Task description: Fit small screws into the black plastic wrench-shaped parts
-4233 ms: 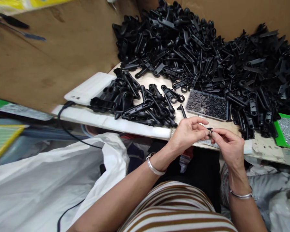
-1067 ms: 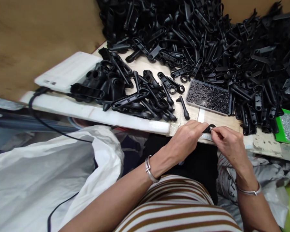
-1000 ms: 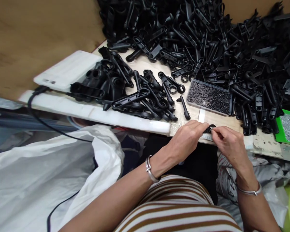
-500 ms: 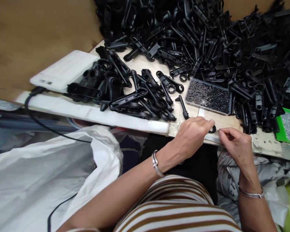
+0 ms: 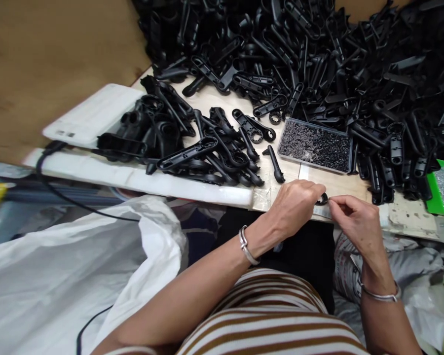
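Observation:
My left hand [image 5: 296, 206] is closed around a black plastic part, whose ringed end [image 5: 321, 199] sticks out past the fingers at the table's front edge. Just right of that ring, the thumb and forefinger of my right hand [image 5: 357, 219] are pinched together; whatever lies between the tips is too small to make out. Behind both hands is a clear box [image 5: 315, 146] of tiny dark pieces. A single short black part [image 5: 276, 164] rests on the table, left of the box.
A large heap of black parts [image 5: 311, 59] covers the back and right. A smaller pile [image 5: 207, 153] lies left of centre, beside a white device [image 5: 92, 114] with a cable. At the right edge is a green tray [image 5: 433, 190] of small silvery pieces.
My right hand has come slightly closer to the ringed end of the black part. My left hand keeps its hold, and the whole view has shifted a little.

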`<state>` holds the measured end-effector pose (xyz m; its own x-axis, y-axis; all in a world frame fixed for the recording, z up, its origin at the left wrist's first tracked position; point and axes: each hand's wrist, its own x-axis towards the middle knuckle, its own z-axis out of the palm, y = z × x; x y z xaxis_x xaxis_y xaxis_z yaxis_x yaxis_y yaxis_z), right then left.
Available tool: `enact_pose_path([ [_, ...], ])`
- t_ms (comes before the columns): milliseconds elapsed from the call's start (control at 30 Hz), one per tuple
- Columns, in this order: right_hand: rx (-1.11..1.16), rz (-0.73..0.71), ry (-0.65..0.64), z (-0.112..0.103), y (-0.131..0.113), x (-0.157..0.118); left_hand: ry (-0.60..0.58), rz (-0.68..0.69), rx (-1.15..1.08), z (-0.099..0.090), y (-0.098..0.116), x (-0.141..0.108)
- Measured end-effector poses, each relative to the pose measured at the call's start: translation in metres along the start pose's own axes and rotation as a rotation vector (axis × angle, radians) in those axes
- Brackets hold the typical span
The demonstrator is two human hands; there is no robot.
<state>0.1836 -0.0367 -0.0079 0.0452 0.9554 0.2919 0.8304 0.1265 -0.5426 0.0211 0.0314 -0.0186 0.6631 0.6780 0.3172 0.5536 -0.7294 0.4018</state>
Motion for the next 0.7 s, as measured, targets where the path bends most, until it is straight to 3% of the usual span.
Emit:
enact_pose_path([
  [267,0.021,0.048,-0.002,-0.002,0.003,-0.001,0.003,-0.019,-0.089,0.003,0.001,-0.005],
  [467,0.044,0.088,0.0,-0.003,0.003,-0.003,0.07,-0.017,-0.173,-0.011,-0.001,-0.012],
  [700,0.134,0.092,-0.054,-0.004,0.001,-0.004,0.023,-0.021,-0.295,-0.015,-0.005,-0.023],
])
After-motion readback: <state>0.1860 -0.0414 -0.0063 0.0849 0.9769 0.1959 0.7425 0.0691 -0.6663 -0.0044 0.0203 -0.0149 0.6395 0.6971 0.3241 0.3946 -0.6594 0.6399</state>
